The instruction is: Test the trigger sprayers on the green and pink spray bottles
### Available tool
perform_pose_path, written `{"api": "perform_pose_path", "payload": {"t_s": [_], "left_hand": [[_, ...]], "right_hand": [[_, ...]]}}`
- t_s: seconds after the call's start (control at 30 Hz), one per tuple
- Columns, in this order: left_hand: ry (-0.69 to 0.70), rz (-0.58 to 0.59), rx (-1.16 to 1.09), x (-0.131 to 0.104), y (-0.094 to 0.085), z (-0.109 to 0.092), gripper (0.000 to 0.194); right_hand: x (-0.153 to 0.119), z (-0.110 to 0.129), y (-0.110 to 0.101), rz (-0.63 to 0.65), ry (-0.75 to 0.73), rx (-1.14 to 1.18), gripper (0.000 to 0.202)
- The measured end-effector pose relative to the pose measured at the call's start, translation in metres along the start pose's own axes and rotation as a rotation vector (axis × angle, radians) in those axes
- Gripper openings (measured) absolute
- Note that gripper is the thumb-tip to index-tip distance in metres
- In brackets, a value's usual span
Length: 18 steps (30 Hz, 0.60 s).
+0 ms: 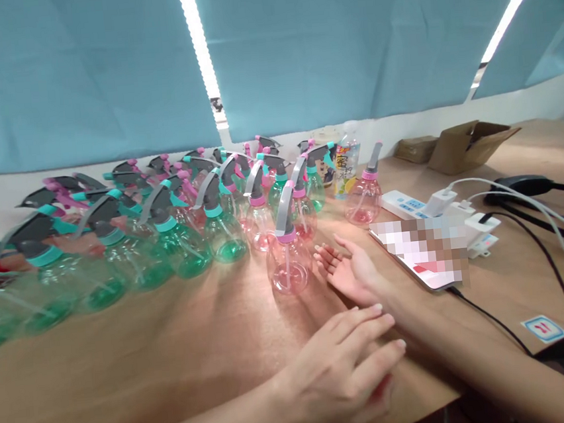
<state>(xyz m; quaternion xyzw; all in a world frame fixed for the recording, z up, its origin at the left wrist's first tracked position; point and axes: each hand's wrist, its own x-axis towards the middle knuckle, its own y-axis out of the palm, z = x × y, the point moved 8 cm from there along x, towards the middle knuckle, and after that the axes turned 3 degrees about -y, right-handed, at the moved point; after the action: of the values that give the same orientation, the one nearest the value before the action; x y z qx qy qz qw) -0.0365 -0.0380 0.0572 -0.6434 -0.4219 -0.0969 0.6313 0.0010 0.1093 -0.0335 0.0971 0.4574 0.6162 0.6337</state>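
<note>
My left hand (344, 368) is over the table near its front edge, back up, fingers stretched to the right and slightly apart; I see nothing held in it. Beyond it my right hand (348, 271) lies palm up with loosely curled fingers and an empty palm. Its fingertips are just right of a pink spray bottle (290, 267) with a grey trigger head, which stands upright. Several green spray bottles (180, 248) and more pink ones (261, 220) stand in rows behind and to the left. Another pink bottle (363, 197) stands apart, behind my right hand.
Right of my right hand lies a phone (410, 252) with a cable, beside a white power strip (404, 204) with plugged-in chargers. An open cardboard box (465, 147) and a labelled drink bottle (347, 162) are at the back. A numbered sticker (544, 328) marks the brown table (176, 355).
</note>
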Motion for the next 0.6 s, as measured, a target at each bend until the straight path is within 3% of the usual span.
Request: {"api": "perform_pose_path", "payload": {"t_s": [0.1,0.23,0.37,0.47,0.53,0.6], "left_hand": [[-0.038,-0.105,0.013,0.001,-0.027,0.017,0.025],[-0.174,-0.22,0.018,-0.001,-0.071,0.043,0.036],[-0.372,-0.278,0.069,-0.008,-0.102,0.066,0.024],[-0.612,-0.346,0.065,-0.018,-0.113,0.091,0.021],[-0.785,-0.35,-0.008,-0.023,-0.112,0.11,0.035],[-0.881,-0.315,-0.096,-0.022,-0.108,0.122,0.055]], "right_hand": [[0.001,0.006,0.003,0.072,-0.116,-0.122,0.01],[-0.008,0.013,0.016,0.263,-0.26,-0.33,0.051],[-0.021,0.005,0.041,0.56,-0.344,-0.685,0.092],[-0.025,-0.001,0.057,0.665,-0.413,-0.706,0.097],[-0.023,-0.007,0.063,0.672,-0.409,-0.651,0.089],[-0.017,-0.018,0.061,0.594,-0.271,-0.465,0.076]]}}
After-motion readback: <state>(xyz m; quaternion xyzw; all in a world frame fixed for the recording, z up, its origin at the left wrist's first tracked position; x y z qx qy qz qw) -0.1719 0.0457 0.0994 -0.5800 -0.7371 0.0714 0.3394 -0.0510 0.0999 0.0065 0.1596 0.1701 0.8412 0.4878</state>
